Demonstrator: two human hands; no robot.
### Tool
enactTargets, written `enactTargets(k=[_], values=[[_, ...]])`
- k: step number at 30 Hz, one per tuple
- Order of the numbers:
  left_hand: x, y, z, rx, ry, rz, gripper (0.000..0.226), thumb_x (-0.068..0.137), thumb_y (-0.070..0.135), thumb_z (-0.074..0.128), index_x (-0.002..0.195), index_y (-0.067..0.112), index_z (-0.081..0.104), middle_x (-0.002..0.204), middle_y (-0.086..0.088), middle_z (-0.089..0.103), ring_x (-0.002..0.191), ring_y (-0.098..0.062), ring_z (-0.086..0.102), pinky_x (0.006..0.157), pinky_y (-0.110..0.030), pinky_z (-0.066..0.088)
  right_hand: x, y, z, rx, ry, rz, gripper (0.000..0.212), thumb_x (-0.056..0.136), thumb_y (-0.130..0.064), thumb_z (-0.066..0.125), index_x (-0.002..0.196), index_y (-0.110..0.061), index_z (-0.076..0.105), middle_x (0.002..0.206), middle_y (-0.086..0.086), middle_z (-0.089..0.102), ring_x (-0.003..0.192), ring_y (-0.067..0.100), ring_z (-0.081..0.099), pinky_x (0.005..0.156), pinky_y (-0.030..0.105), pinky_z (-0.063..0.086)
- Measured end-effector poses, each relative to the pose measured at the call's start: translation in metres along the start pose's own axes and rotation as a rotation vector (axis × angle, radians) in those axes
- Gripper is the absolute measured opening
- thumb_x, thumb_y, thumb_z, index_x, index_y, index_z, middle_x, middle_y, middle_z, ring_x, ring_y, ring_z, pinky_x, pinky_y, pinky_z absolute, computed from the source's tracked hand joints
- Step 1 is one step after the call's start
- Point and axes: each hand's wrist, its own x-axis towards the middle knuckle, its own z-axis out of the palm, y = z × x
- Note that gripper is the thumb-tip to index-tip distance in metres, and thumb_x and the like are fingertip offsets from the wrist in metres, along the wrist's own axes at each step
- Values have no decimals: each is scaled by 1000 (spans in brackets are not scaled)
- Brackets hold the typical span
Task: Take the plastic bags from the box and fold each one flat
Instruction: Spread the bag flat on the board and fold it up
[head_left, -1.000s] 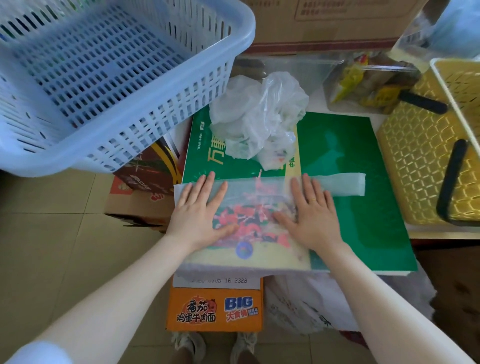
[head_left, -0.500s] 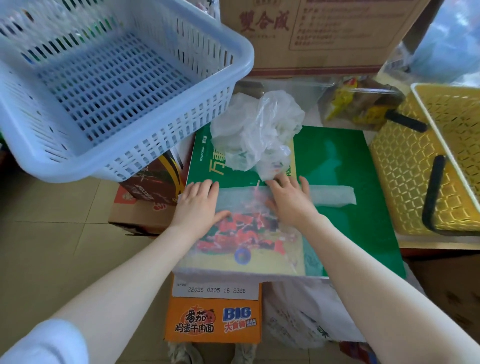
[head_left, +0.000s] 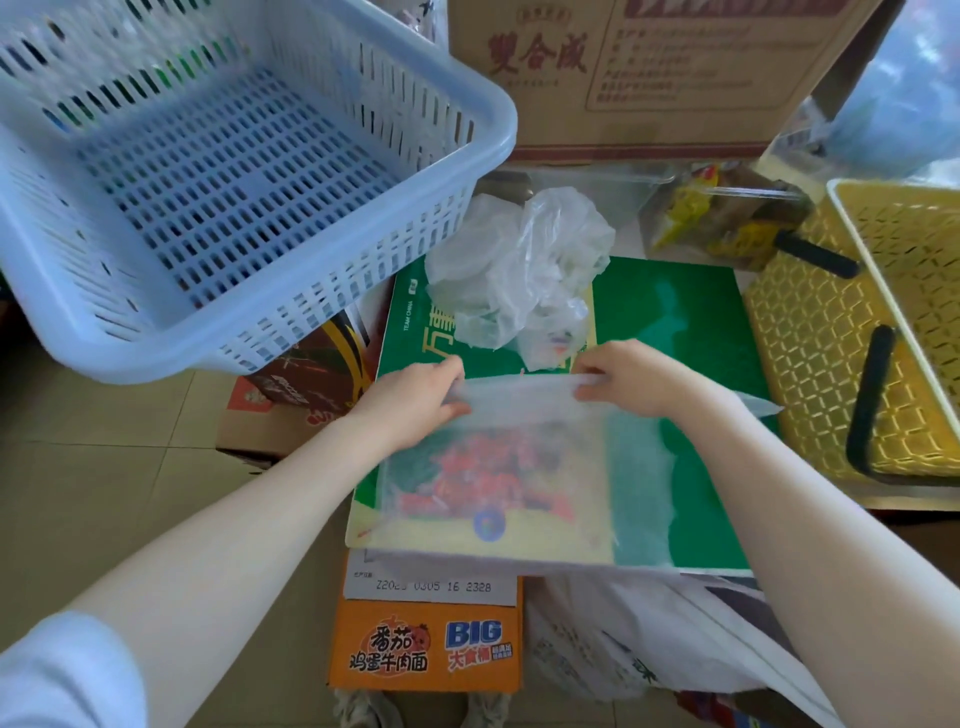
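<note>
A thin translucent plastic bag (head_left: 524, 467) lies spread on a green printed board (head_left: 675, 322). My left hand (head_left: 415, 400) pinches the bag's far left corner, and my right hand (head_left: 631, 382) pinches its far edge on the right. That far edge is lifted off the board between the two hands. A strip of the bag (head_left: 761, 405) sticks out to the right past my right wrist. Beyond my hands, a crumpled clear plastic bag (head_left: 519, 265) rests on the far part of the board.
A pale blue slotted basket (head_left: 218, 197) overhangs at upper left. A yellow basket with black handles (head_left: 831, 338) stands at right. A brown carton (head_left: 649, 78) is behind, snack packets (head_left: 727, 218) beside it. An orange noodle box (head_left: 426, 649) and white bags (head_left: 649, 649) sit below.
My hands went from pressing flat on the bag to its far edge, where they gripped and lifted it. The camera view tilted slightly upward.
</note>
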Motion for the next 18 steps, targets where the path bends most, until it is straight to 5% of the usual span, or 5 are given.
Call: enactTargets(k=[2,6,10,14,18], values=[[7,5,-16,53,179,12,25,89,32,56,98,14,41,91,-7,56,84,-29,55,69,-37,44,4,3,-17,-29,144,12,18,88,-23,57,71,-16,56,73,6,56,77,29,54,68,34,42],[16,14,-6,328,483,191,66,69,6,73,128,4,42,132,-22,43,121,-39,37,103,-51,31,24,7,-20,-220,443,62,13,90,-15,48,85,-16,61,91,8,65,92,31,54,76,34,29],[-2,8,29,283,175,216,80,82,59,31,143,8,29,154,-15,9,142,-31,9,111,-43,-2,40,18,-1,-311,545,168,27,88,-12,52,113,-9,58,118,15,57,114,34,45,102,40,24],[-11,-11,58,210,-40,96,121,50,93,-4,147,20,-5,152,-8,-21,141,-22,-17,110,-33,-14,12,-10,47,-190,697,-2,52,86,-14,49,135,1,41,142,24,39,133,40,34,113,47,21],[-10,-12,62,291,-44,103,126,42,97,-2,142,21,-19,149,-9,-28,139,-23,-22,111,-35,-16,-20,-19,122,-249,421,-275,60,89,-42,40,138,-6,39,147,12,37,135,29,37,113,40,22]])
